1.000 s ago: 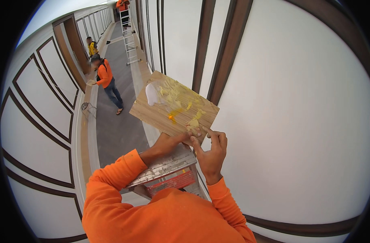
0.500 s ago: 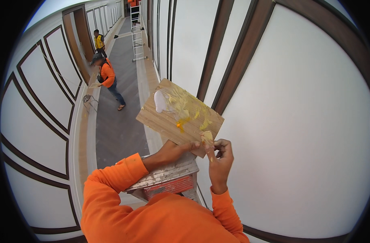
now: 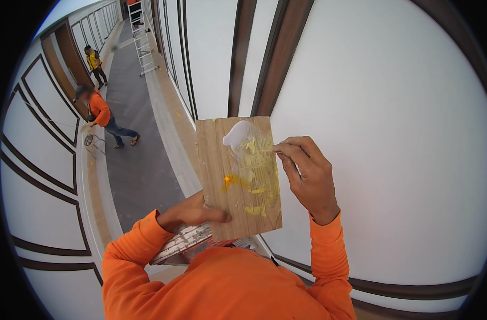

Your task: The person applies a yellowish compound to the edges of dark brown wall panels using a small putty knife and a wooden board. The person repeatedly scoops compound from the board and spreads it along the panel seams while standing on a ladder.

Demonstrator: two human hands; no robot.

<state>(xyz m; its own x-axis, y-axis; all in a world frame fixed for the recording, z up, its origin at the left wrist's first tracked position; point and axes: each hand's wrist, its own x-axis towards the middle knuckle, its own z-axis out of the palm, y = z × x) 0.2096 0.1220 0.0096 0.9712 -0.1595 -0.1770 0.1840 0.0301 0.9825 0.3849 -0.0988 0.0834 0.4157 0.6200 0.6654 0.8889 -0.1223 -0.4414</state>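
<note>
The left hand (image 3: 193, 215) grips the rectangular wooden board (image 3: 237, 176) as a steady palette while the right hand (image 3: 307, 176) pinches a thin stick (image 3: 269, 151) into yellow-white putty (image 3: 254, 160).

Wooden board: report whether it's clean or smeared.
Smeared: the wooden board, gripped by the left hand, carries a white blob and yellow streaks; the right hand works them.

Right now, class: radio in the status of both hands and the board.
Left hand grips wooden board from below. Right hand pinches thin stick at the yellow-white paste. Nothing in between.

No packages, labels, signs or screens show here.
</note>
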